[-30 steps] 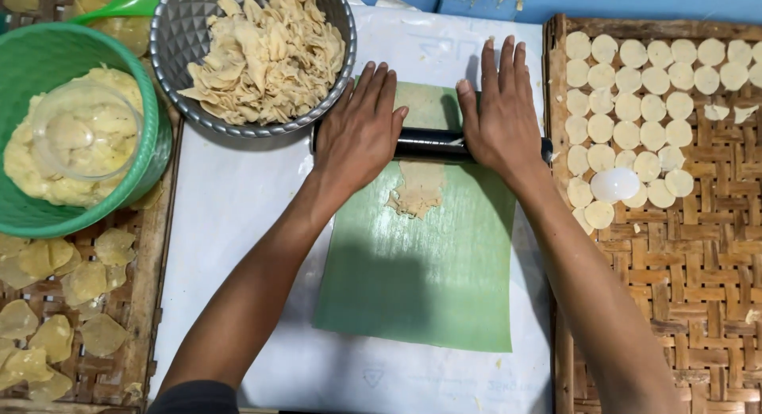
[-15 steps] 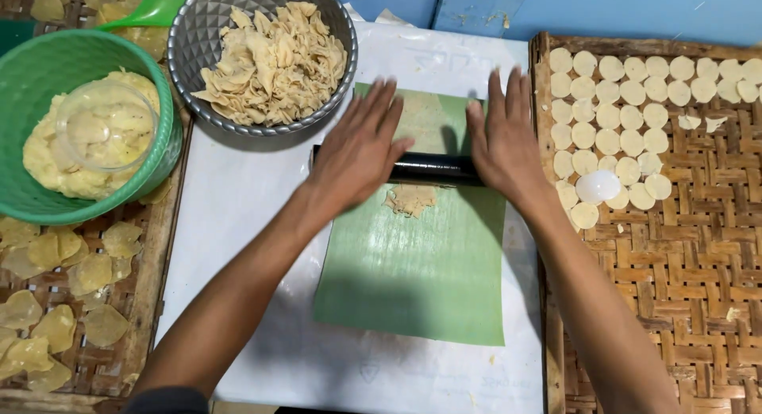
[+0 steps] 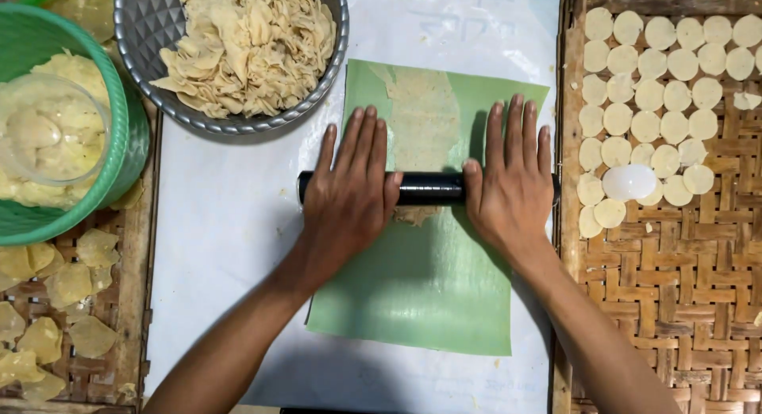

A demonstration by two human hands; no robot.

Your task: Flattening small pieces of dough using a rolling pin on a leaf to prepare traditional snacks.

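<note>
Two flat hands, left hand (image 3: 347,193) and right hand (image 3: 512,182), fingers extended together atop one black cylindrical rolling pin (image 3: 429,188); one green leaf sheet (image 3: 429,287); dough strip (image 3: 421,116) now longer toward 12 o'clock.

We see an evenly bright scene under soft, diffuse light. Both forearms throw faint, blurred shadows toward 6 o'clock across the green sheet (image 3: 429,295) and the white bench cover (image 3: 214,247). A mild sheen sits on the black roller (image 3: 429,188) and the metal bowl's rim (image 3: 238,124). Focus holds sharp throughout; we notice only slight softening toward the corners at 7 and 5 o'clock.
</note>
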